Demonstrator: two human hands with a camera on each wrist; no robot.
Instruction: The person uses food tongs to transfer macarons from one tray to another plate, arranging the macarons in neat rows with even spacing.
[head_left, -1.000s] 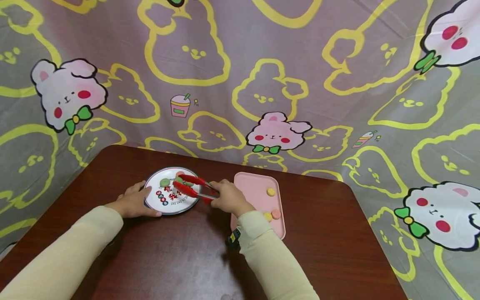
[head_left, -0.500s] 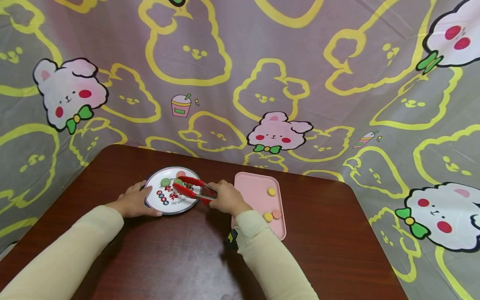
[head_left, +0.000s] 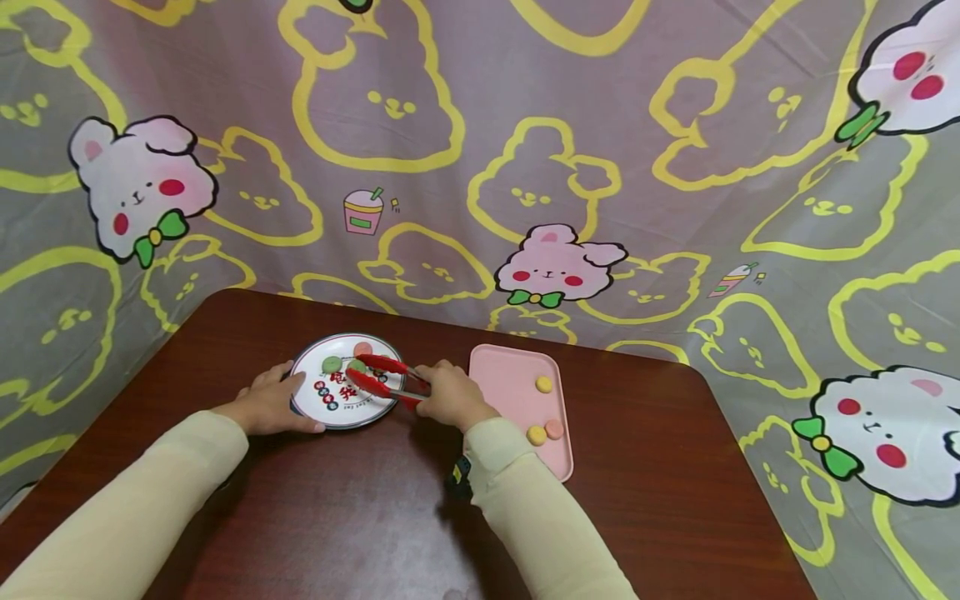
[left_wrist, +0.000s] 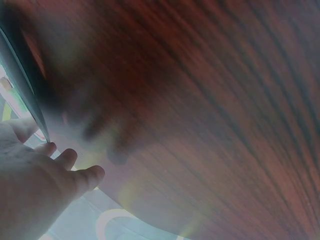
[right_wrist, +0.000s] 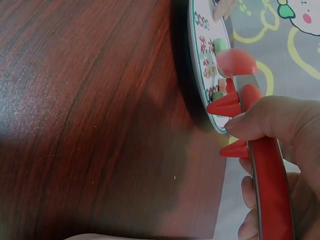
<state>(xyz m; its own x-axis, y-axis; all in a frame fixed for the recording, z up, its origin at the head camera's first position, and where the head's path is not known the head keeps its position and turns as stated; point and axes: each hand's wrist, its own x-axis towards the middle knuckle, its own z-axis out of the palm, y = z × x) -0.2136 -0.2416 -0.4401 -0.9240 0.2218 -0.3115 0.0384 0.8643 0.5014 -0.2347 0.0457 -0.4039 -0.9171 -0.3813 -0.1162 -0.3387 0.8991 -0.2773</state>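
Observation:
In the head view, a white plate [head_left: 347, 417] with a blue rim and red lettering lies at the left of the table. My left hand [head_left: 264, 402] holds its left edge, thumb at the front and fingers behind; in the left wrist view that hand [left_wrist: 42, 175] is at the plate's edge [left_wrist: 24, 75]. My right hand [head_left: 453, 395] grips red-and-metal tongs [right_wrist: 270, 185] from the right. Their red tips are over the plate, around a green macaron [head_left: 357, 367]. Another green macaron [head_left: 332, 365] and a pink macaron [head_left: 363, 348] sit close by on the plate.
A pink tray [head_left: 501, 367] stands right of the plate, partly behind the right forearm. On it are two yellow macarons [head_left: 543, 384] and a pink macaron [head_left: 553, 429]. A patterned cloth [head_left: 420, 183] hangs behind the brown table [head_left: 337, 508].
My right hand and the tongs have shifted slightly left, and the green macaron between the tips sits a little lower in view. My left hand and the plate have stayed almost still.

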